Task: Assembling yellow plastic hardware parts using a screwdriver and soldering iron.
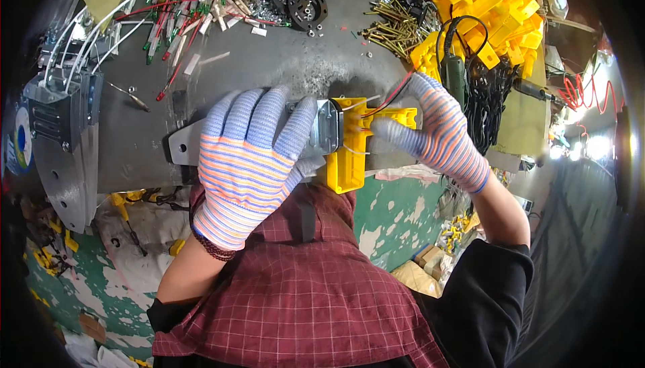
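My left hand [245, 146], in a striped knit glove, is closed over a part with a shiny metal case and black rim [328, 126]. A yellow plastic housing [347, 170] adjoins that part on the right, and white cable ties stick out around it. Red and black wires [392, 99] rise from the housing to the curled fingertips of my gloved right hand [440, 126], whose thumb stretches toward the housing. Left of my left hand juts a grey metal plate with a hole [183, 148]; its other end is hidden under the glove.
Indicator lights with leads [185, 15] lie at the back left, near black rings [308, 8] and nuts. Long screws [393, 32], yellow housings [500, 18] and black cables [485, 99] crowd the right. A black-and-grey fixture [64, 119] stands left. A screwdriver [534, 90] lies right.
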`<action>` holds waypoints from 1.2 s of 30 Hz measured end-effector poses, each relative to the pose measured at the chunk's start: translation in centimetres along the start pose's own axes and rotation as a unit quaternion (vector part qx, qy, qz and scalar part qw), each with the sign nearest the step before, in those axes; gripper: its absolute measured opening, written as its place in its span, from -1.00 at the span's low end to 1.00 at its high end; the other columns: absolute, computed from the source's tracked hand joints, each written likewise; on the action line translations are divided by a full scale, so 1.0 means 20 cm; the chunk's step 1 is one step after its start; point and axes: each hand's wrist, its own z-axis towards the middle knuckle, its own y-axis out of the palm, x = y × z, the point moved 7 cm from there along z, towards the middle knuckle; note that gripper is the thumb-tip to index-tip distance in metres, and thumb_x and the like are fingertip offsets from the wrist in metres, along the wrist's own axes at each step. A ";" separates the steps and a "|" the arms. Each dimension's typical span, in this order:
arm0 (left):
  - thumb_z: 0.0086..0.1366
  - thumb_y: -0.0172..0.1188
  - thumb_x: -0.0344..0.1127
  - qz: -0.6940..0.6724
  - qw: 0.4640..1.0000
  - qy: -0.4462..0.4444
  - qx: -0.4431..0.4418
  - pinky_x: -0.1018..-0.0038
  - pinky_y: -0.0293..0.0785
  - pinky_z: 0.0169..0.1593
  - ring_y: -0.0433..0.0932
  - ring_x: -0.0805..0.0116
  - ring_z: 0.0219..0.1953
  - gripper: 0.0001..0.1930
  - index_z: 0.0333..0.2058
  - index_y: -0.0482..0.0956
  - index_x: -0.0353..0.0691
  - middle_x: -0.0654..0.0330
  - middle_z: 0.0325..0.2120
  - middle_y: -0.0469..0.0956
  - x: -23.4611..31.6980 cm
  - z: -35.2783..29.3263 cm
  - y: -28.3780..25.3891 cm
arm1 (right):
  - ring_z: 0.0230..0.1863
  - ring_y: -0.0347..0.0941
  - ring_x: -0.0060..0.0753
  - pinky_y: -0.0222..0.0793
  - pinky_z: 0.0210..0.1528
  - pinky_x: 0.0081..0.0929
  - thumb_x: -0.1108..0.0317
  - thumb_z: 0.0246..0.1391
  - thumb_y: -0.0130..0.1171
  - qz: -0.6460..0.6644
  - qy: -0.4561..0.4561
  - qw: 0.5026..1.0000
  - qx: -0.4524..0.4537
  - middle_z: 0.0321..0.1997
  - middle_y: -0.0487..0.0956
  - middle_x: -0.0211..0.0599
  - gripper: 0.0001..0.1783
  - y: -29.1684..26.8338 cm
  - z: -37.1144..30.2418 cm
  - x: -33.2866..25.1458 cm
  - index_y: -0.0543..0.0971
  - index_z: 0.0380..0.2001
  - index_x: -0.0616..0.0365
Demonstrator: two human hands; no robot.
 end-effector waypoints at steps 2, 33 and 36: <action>0.05 0.22 0.27 0.030 1.000 0.002 -0.005 0.07 0.31 0.15 0.45 0.05 -0.01 -0.31 0.07 0.53 -0.05 0.09 -0.02 0.48 0.00 -0.01 0.01 | -0.25 0.57 -0.02 0.45 -0.16 -0.23 -0.01 -0.08 0.40 -0.051 0.000 0.999 -0.005 -0.37 0.62 -0.10 -0.50 -0.02 0.03 -0.03 0.61 -0.23 0.18; 0.18 0.11 0.31 0.065 0.998 0.016 -0.021 0.12 0.30 0.06 0.41 0.07 -0.03 -0.34 0.08 0.50 -0.06 0.10 -0.06 0.45 0.01 -0.01 -0.03 | -0.30 0.53 0.20 0.46 -0.27 -0.12 -0.06 0.10 0.16 0.037 0.169 0.961 -0.215 -0.42 0.57 0.23 -0.44 0.27 0.09 0.11 0.60 -0.32 0.37; 0.15 0.16 0.29 0.052 0.998 0.013 -0.042 0.11 0.29 0.09 0.41 0.02 0.01 -0.32 0.09 0.49 -0.09 0.08 -0.02 0.45 0.02 0.00 -0.06 | -0.31 0.58 0.04 0.47 -0.22 -0.23 -0.03 0.11 0.19 0.081 0.148 0.967 -0.193 -0.42 0.59 0.15 -0.48 0.19 0.06 0.11 0.61 -0.32 0.35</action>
